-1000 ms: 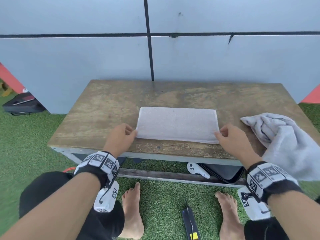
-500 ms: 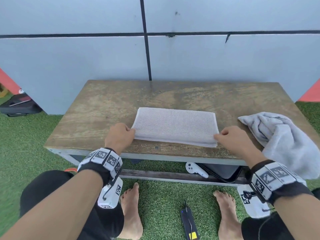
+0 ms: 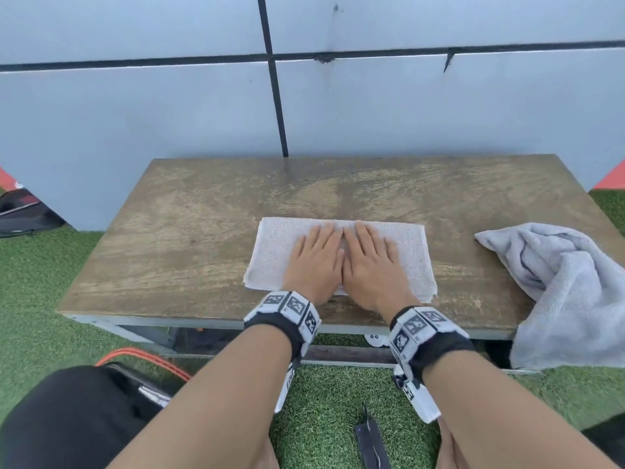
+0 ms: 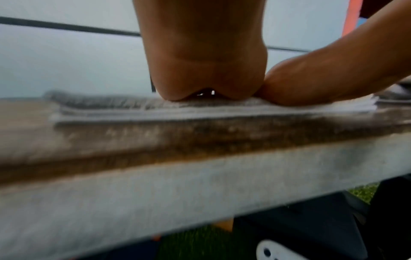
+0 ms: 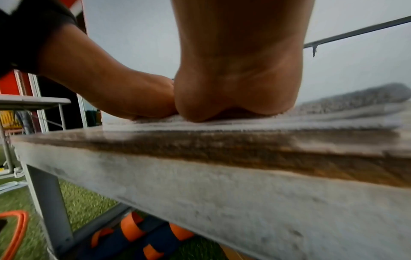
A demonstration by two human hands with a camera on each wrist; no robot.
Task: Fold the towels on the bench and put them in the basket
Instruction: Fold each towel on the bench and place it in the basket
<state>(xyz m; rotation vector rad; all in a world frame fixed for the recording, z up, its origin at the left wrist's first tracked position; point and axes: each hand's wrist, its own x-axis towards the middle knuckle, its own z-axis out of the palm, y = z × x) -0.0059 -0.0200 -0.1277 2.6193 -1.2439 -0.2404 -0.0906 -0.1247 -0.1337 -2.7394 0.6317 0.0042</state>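
Note:
A white towel (image 3: 277, 245), folded into a flat rectangle, lies in the middle of the wooden bench (image 3: 189, 231). My left hand (image 3: 316, 257) and right hand (image 3: 370, 257) lie side by side on top of it, fingers straight, palms pressing it flat. In the left wrist view the heel of the left hand (image 4: 206, 77) bears down on the layered towel (image 4: 106, 107). The right wrist view has the right hand (image 5: 238, 91) on the towel (image 5: 333, 114) the same way. A crumpled grey towel (image 3: 568, 289) hangs over the bench's right front corner. No basket is in view.
A pale panelled wall (image 3: 372, 106) stands just behind the bench. Green turf (image 3: 33, 282) surrounds it. Under the bench are a white controller (image 3: 374, 339) and dark gear; an orange hoop (image 3: 142, 357) and a black bag (image 3: 20, 214) lie to the left.
Both hands let go of the towel's left and right near corners, moved inward and now press flat on its middle. The head view has come closer.

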